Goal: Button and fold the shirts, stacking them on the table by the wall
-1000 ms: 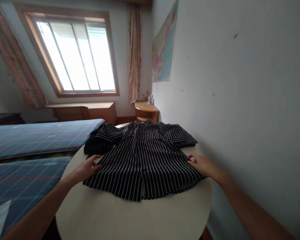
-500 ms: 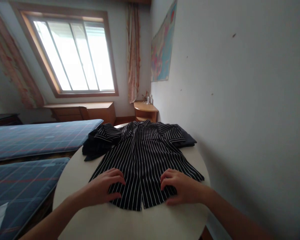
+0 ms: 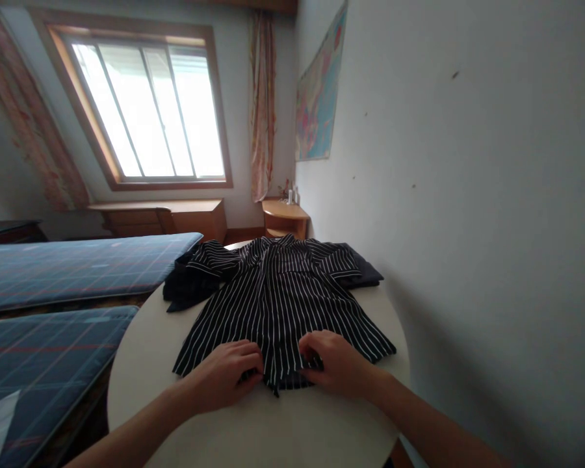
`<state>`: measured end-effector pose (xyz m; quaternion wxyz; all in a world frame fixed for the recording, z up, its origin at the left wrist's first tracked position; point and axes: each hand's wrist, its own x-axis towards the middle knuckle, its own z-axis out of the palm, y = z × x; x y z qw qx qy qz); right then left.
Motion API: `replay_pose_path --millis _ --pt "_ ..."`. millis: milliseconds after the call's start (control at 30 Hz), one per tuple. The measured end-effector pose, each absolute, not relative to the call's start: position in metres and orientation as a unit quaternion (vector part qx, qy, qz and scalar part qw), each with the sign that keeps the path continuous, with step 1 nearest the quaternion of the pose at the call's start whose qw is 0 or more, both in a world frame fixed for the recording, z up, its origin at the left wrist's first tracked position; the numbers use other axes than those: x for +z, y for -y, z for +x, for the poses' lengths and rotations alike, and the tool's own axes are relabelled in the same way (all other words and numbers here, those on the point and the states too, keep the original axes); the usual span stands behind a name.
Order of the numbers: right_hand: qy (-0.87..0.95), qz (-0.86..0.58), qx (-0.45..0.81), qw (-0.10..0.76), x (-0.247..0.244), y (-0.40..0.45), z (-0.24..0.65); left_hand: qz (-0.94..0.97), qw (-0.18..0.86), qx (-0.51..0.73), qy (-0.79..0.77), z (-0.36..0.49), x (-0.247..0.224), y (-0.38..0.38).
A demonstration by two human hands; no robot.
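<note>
A black shirt with white stripes [image 3: 292,299] lies spread on the white round table [image 3: 141,364], its collar at the far side and its hem towards me. My left hand [image 3: 231,372] is closed on the hem, just left of the front opening. On the other side of the opening, my right hand [image 3: 334,364] has thumb and fingers curled together on the hem. Between the two hands the cloth is a little raised and folded, with a darker inner layer showing below it. The fingertips are partly hidden by the hands themselves.
Dark folded cloth [image 3: 188,286] lies under the left sleeve, and another dark folded piece [image 3: 365,270] under the right one. Two plaid mattresses [image 3: 88,270] stand along the left. A white wall [image 3: 492,227] runs close on the right. A desk [image 3: 195,208] stands beneath the window.
Both hands have moved inward towards the shirt's front opening and closed on the hem. The hem between them has been gathered and lifted slightly.
</note>
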<state>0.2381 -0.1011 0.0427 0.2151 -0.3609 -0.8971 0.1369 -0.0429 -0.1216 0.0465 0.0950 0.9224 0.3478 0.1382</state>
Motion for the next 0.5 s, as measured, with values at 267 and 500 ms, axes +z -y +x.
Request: replay_pose_path --millis 267,500 --pt "0.87 -0.383 0.092 0.298 0.027 0.103 0.218 0.903 0.057 0.221 -0.364 -0.036 0.037 0.119" --pt "0.909 -0.354 0.106 0.194 0.022 0.107 0.211 0.908 0.078 0.163 -0.378 -0.043 0.03 0.117"
